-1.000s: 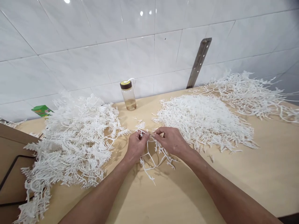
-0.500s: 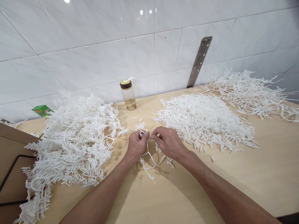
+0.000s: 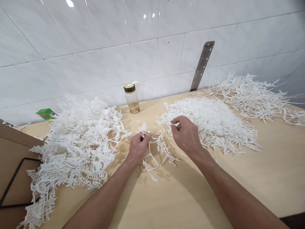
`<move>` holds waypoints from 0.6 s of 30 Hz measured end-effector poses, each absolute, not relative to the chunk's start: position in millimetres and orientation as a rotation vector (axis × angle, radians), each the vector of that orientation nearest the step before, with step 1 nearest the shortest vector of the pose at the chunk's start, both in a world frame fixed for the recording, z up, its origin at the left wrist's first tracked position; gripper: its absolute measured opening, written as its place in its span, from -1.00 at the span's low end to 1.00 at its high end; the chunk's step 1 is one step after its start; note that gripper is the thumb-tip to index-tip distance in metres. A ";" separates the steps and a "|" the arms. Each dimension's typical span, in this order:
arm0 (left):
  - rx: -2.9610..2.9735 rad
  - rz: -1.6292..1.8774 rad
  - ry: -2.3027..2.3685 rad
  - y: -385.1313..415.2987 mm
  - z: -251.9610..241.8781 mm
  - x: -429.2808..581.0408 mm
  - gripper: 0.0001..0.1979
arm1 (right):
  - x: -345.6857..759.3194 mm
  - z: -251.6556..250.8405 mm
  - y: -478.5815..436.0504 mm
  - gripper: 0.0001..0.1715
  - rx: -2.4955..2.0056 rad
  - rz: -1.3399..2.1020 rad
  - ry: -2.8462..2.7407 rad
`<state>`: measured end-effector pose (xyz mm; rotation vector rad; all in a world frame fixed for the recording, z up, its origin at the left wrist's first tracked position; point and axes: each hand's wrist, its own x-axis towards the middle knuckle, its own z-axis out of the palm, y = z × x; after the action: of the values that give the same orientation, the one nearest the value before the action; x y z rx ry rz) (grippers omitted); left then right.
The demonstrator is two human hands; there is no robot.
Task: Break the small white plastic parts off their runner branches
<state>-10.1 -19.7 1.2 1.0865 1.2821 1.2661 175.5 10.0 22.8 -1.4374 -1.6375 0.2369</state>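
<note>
My left hand (image 3: 138, 147) pinches a white branching plastic sprig (image 3: 152, 159), whose thin forked stems spread over the table to the right of the fingers. My right hand (image 3: 187, 135) is apart from it, thumb and forefinger curled together at the near left side of a heap of small white pieces (image 3: 214, 124). Whatever sits between those fingertips, if anything, is too small to make out. Left of my left hand rises a large tangled pile of white branched sprigs (image 3: 83, 143).
At the far right lies a pile of barer white stems (image 3: 254, 95). A bottle (image 3: 132, 100) with some liquid stands near the tiled wall, and a metal bracket (image 3: 202, 65) leans there. A green box (image 3: 46, 114) and a brown panel (image 3: 14, 159) are at the left.
My right hand has moved away from the sprig, rightward and slightly up toward the heap of small pieces. My left hand keeps its hold almost in the same place.
</note>
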 end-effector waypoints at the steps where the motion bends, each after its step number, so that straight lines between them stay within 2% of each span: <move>1: 1.087 1.268 1.268 -19.8 1.4 -9.6 -0.61 | 178.0 22.4 12.1 -0.77 -1.449 0.215 -1.649; 3: 1.100 1.271 1.266 -19.5 1.3 -8.9 -0.60 | 178.2 22.3 12.3 -0.72 -1.431 0.258 -1.719; 9: 1.185 1.252 1.290 -17.6 -2.6 -10.3 -0.61 | 157.3 22.9 -0.4 -0.76 -1.368 0.658 -2.001; 11: 1.207 1.264 1.273 -16.9 -3.3 -10.9 -0.61 | 153.1 22.2 -2.3 -0.82 -1.373 0.696 -2.045; 18: 1.197 1.258 1.330 -17.3 0.3 -8.9 -0.61 | 152.7 26.8 -6.2 -0.80 -1.397 0.774 -1.954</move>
<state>-8.9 -17.3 0.3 1.1968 1.3298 1.2575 152.7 -6.2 26.8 -1.3972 -1.9544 0.7741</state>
